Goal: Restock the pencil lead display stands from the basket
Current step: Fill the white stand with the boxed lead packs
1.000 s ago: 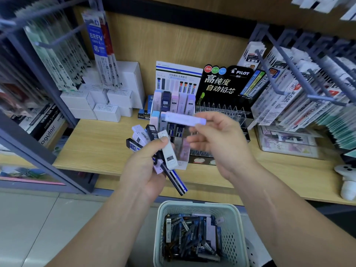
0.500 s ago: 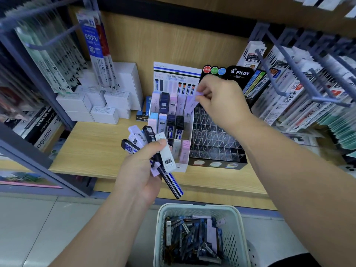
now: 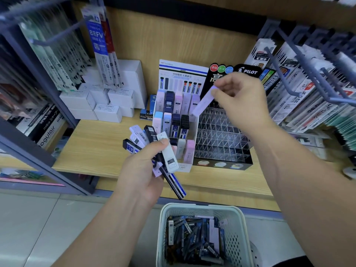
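Your right hand (image 3: 237,97) pinches a lilac lead case (image 3: 202,103) by its top — straighten it, then slide it into the white stand (image 3: 184,168) slot below your fingertips (image 3: 216,92); left hand (image 3: 140,170) grips spare cases (image 3: 169,151).

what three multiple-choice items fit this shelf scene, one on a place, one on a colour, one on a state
1. Where is the basket?
A. below the front edge of the shelf
B. on the shelf beside the boxes
C. hanging from a hook

2. What colour is the case in the right hand?
A. red
B. pale purple
C. green

3. What is the left hand doing?
A. lying flat on the shelf
B. hanging idle
C. gripping a bunch of cases

Answers:
1. A, the basket sits lower than the shelf edge, near the person.
2. B, the pinched case is light lilac.
3. C, the fingers and thumb curl round several fanned cases.
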A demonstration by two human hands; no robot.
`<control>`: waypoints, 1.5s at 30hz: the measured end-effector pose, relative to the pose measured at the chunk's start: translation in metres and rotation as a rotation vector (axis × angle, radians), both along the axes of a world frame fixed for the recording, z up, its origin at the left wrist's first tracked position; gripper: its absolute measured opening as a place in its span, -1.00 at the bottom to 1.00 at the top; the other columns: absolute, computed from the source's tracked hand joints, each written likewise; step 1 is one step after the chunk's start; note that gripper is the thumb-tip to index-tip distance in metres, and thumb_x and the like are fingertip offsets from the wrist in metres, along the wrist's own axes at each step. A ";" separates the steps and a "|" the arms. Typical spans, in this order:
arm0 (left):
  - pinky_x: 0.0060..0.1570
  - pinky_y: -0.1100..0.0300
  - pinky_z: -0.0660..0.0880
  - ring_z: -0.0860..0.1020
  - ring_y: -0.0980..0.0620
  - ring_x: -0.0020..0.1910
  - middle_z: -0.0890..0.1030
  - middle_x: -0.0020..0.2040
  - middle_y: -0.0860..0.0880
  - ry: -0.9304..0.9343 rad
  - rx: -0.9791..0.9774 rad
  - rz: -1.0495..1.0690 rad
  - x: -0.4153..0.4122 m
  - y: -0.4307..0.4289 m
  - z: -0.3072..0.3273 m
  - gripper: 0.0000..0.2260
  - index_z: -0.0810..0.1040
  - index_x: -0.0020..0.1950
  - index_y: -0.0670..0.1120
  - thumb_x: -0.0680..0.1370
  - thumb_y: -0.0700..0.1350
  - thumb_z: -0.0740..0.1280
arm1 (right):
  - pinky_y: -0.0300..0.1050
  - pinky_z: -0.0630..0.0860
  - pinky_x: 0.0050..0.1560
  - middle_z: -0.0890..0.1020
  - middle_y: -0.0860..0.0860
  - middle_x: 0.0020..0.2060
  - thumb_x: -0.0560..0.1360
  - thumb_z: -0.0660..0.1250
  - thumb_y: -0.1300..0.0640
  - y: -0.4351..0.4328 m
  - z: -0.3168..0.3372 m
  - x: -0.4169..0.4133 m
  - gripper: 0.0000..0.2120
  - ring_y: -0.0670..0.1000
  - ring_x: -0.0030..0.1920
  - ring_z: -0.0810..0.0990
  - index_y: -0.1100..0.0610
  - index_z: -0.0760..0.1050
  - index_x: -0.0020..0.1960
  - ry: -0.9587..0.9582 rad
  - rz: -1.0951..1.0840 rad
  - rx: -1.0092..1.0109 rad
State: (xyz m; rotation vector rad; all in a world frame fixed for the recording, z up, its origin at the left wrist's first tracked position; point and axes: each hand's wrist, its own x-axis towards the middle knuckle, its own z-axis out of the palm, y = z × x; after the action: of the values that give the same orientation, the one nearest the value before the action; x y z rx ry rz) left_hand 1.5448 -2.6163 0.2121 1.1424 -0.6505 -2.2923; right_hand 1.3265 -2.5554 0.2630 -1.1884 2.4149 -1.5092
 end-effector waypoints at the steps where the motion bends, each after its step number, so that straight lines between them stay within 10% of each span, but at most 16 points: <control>1: -0.08 0.03 0.59 0.64 -0.04 -0.21 0.70 -0.19 -0.08 -0.008 -0.012 -0.007 0.000 0.000 0.000 -0.80 0.67 0.08 -0.16 0.46 -0.22 0.46 | -0.20 0.61 -0.16 0.70 0.02 -0.21 0.50 0.47 0.29 0.007 0.004 0.007 -0.89 -0.08 -0.24 0.64 0.10 0.63 -0.07 -0.143 0.043 -0.029; 7: -0.36 0.13 0.57 0.63 -0.09 -0.23 0.67 -0.07 -0.17 0.004 -0.081 -0.112 -0.003 0.010 0.000 -0.85 0.68 -0.01 -0.14 0.44 -0.23 0.43 | -0.24 0.60 -0.32 0.69 0.12 -0.31 0.48 0.43 0.38 0.030 0.007 0.047 -0.89 -0.02 -0.36 0.64 0.21 0.65 -0.11 -0.685 0.346 0.111; 11: -0.06 0.03 0.51 0.60 -0.15 -0.05 0.66 0.08 -0.26 0.091 -0.075 -0.202 -0.003 0.017 0.006 -0.64 0.67 0.11 -0.19 0.33 -0.18 0.43 | -0.26 0.58 -0.32 0.67 0.16 -0.26 0.49 0.45 0.34 0.027 0.001 0.056 -0.92 -0.03 -0.33 0.62 0.20 0.68 -0.09 -0.729 0.340 0.149; 16: -0.40 0.23 0.52 0.58 -0.01 -0.28 0.67 -0.17 -0.10 0.149 -0.038 -0.234 -0.002 0.019 0.010 -0.80 0.70 -0.11 -0.12 0.29 -0.18 0.41 | -0.26 0.57 -0.34 0.69 0.15 -0.28 0.49 0.47 0.33 0.024 -0.002 0.065 -0.93 -0.05 -0.35 0.63 0.20 0.64 -0.09 -0.699 0.311 0.199; 25: -0.49 0.25 0.49 0.63 0.01 -0.39 0.67 -0.26 -0.07 0.133 -0.002 -0.227 0.000 0.018 0.012 -0.88 0.60 0.01 -0.14 0.54 -0.27 0.29 | -0.15 0.52 -0.36 0.69 0.26 -0.23 0.48 0.52 0.19 0.014 -0.016 0.079 -0.91 0.03 -0.37 0.57 0.19 0.67 -0.15 -0.441 0.250 0.181; 30: -0.49 0.24 0.51 0.63 -0.01 -0.40 0.66 -0.26 -0.07 0.094 0.033 -0.154 0.002 0.012 0.012 -0.87 0.59 0.05 -0.14 0.55 -0.27 0.31 | -0.29 0.45 -0.31 0.64 -0.10 -0.33 0.55 0.45 0.08 0.003 -0.019 0.037 -0.92 -0.16 -0.38 0.53 0.02 0.66 -0.12 -0.154 -0.021 0.047; 35: -0.38 0.18 0.57 0.62 -0.15 -0.01 0.66 0.17 -0.22 0.056 0.049 -0.111 0.003 0.004 0.010 -0.52 0.59 0.29 -0.20 0.36 -0.21 0.43 | -0.23 0.49 -0.18 0.60 -0.13 -0.29 0.49 0.51 -0.01 -0.019 -0.033 0.004 -0.82 -0.11 -0.25 0.56 0.05 0.67 0.04 0.174 -0.051 0.178; 45: -0.31 0.17 0.61 0.61 -0.17 0.09 0.62 0.23 -0.26 0.091 0.051 -0.116 0.002 0.000 0.006 -0.41 0.55 0.35 -0.19 0.30 -0.19 0.40 | -0.07 0.50 -0.15 0.64 0.03 -0.10 0.50 0.43 -0.02 -0.047 -0.043 0.002 -0.83 0.14 -0.10 0.60 0.08 0.60 -0.02 0.546 -0.124 0.399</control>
State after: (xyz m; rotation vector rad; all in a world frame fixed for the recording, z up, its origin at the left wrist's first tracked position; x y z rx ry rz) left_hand 1.5471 -2.6164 0.2178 1.0409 -0.6421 -2.4558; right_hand 1.3287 -2.6025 0.2203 -1.5198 2.9774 -0.7096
